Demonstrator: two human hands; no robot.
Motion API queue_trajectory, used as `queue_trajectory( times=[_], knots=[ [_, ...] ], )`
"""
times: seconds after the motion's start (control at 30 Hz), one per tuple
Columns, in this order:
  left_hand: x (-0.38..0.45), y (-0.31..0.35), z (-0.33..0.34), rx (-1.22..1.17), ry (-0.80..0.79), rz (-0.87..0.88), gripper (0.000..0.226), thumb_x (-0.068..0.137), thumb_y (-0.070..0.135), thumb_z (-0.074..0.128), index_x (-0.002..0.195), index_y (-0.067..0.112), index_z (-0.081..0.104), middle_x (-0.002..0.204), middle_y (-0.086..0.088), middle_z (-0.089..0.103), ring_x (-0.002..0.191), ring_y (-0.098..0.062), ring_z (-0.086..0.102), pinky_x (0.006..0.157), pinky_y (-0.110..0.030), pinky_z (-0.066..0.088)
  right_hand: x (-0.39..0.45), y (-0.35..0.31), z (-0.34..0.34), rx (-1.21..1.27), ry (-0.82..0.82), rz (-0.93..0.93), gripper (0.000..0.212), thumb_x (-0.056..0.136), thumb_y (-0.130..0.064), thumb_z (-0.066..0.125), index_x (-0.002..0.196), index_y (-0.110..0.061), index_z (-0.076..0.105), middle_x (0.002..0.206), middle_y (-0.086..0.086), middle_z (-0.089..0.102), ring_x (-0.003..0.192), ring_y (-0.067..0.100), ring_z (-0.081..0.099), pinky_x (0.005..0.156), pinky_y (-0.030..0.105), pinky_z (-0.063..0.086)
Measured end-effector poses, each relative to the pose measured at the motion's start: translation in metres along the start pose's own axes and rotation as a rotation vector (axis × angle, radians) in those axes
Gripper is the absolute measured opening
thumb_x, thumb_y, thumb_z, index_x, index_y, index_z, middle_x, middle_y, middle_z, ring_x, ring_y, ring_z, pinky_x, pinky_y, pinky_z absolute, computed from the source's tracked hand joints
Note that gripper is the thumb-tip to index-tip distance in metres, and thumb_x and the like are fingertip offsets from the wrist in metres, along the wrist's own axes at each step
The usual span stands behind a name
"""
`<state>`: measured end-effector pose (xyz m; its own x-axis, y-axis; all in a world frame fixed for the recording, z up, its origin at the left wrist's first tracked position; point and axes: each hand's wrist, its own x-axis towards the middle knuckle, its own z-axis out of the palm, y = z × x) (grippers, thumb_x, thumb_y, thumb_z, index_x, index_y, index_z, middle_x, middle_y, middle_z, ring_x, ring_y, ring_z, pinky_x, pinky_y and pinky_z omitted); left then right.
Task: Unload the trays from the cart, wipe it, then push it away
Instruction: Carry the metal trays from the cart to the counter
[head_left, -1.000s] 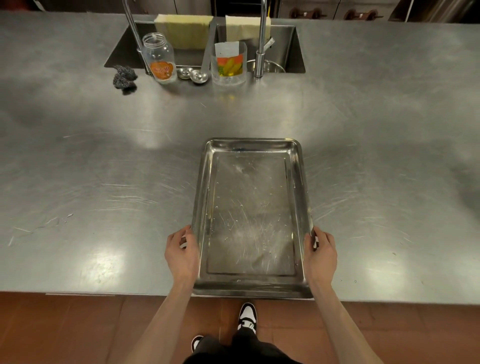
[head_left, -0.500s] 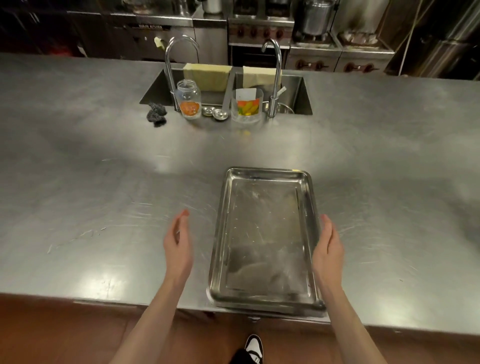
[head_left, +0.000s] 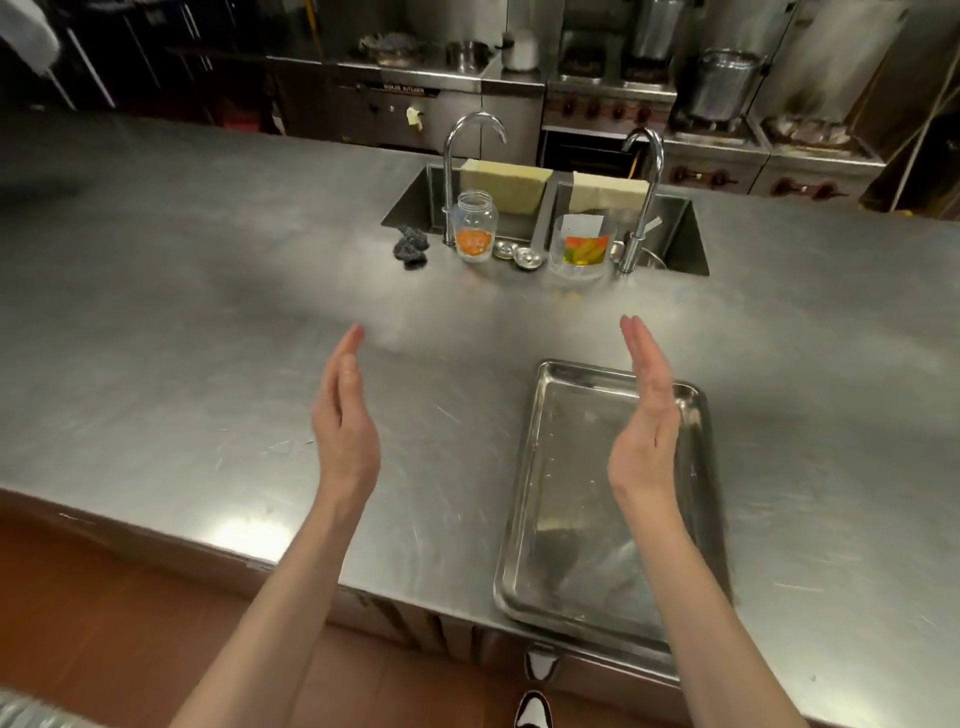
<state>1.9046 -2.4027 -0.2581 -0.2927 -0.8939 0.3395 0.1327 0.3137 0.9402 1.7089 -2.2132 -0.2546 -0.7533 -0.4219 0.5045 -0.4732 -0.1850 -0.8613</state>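
One tray lies on the counter below your two open, empty hands, left and right.

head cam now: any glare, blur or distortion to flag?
Head view: overhead-light glare patch on the steel counter near its front edge; motion blur smears the tray along its right rim; wide-angle bend curves the counter edges; back appliances dim; both open hands, left hand and right hand, reasonably sharp.

One tray, two hands, two faucets, two jars.
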Motion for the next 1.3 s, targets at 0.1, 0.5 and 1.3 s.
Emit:
queue_trajectory(
  times=[0.1,0.5,1.3],
  knots=[
    [0.006,0.007,-0.021,0.02,0.05,0.021,0.055,0.11,0.041,0.034,0.154,0.014,0.053,0.155,0.006,0.057,0.147,-0.005,0.047,0.124,-0.033,0.036,0.003,-0.014,0.033,0.031,-0.08,-0.016,0.065,0.11,-0.059,0.012,0.159,-0.026,0.039,0.162,-0.008,0.043,0.154,0.014,0.034,0.127,0.033,0.022],
    [-0.009,0.038,-0.117,0.275,0.463,0.091,0.05,0.114,0.042,0.036,0.155,0.019,0.052,0.155,0.013,0.056,0.146,0.003,0.045,0.113,-0.007,0.033,0.024,-0.042,0.181,0.311,-0.521,-0.076,0.07,0.109,-0.06,0.01,0.158,-0.021,0.041,0.162,-0.011,0.043,0.154,0.01,0.033,0.122,0.019,0.022],
    [-0.32,0.127,-0.294,0.647,1.501,0.051,0.047,0.112,0.036,0.039,0.151,0.016,0.057,0.151,0.007,0.061,0.142,-0.003,0.051,0.115,-0.015,0.038,-0.257,-0.18,0.326,0.726,-1.364,-0.105,0.06,0.11,-0.058,0.016,0.156,-0.032,0.045,0.157,-0.022,0.047,0.148,0.001,0.04,0.121,0.019,0.03]
  ],
)
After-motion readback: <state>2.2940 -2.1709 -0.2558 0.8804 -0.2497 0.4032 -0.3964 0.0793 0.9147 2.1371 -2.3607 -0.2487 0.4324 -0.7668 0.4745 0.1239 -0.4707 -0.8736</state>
